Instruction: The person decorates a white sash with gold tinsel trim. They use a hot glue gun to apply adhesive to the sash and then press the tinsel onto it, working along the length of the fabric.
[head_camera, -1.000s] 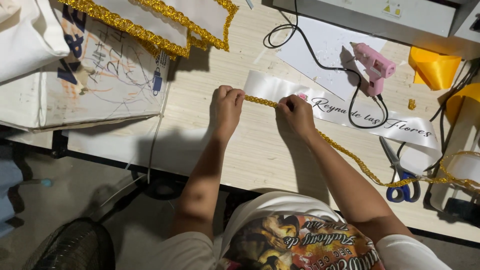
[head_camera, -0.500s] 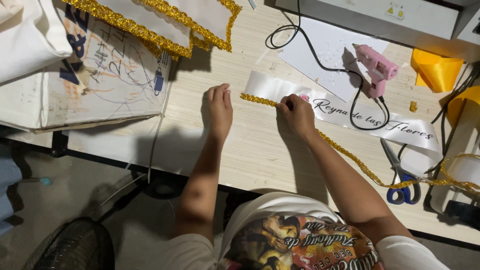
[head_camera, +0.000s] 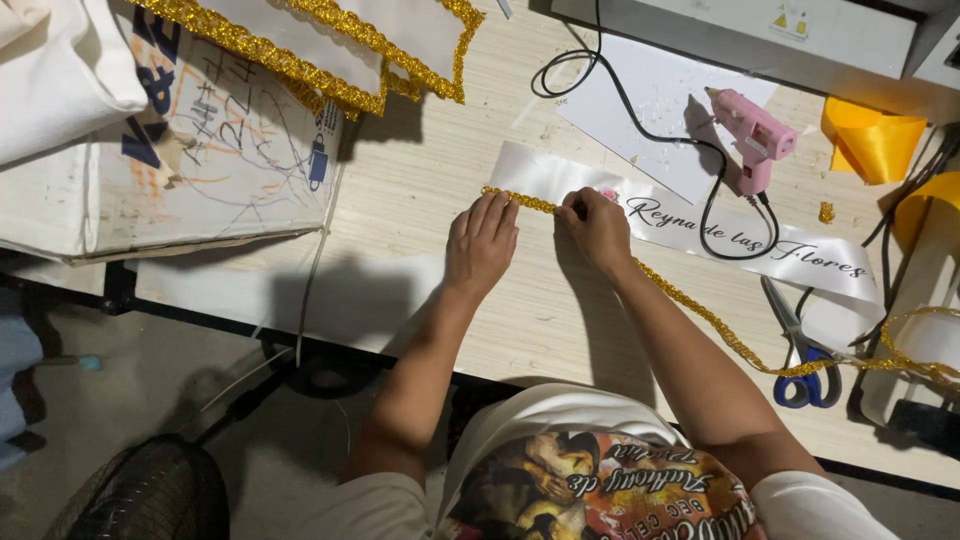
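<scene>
From the head view I see my left hand (head_camera: 482, 243) lying palm down on the pale wooden surface (head_camera: 420, 190), its fingers straight and close together, the tips pressing on the gold braid trim (head_camera: 700, 312) at the lower edge of the white satin sash (head_camera: 680, 215); that grip clamps nothing, it only bears down. My right hand (head_camera: 597, 228) sits just at three o'clock of the left, fingers curled together and pinching the trim against the sash edge. The sash runs from the hands toward four o'clock, with dark script along it, and the trim follows its lower edge, then trails away to the far right. At one o'clock of the right hand a pink glue gun (head_camera: 752, 132) lies on a white sheet (head_camera: 650, 95), its black cord (head_camera: 640, 120) looping across the sash. Blue-handled scissors (head_camera: 800, 350) lie at four o'clock, touching the trim. At ten o'clock lie white fabric pieces edged in gold (head_camera: 330, 40), over a scribbled board (head_camera: 200, 150). An orange ribbon roll (head_camera: 875, 140) sits at two o'clock.
</scene>
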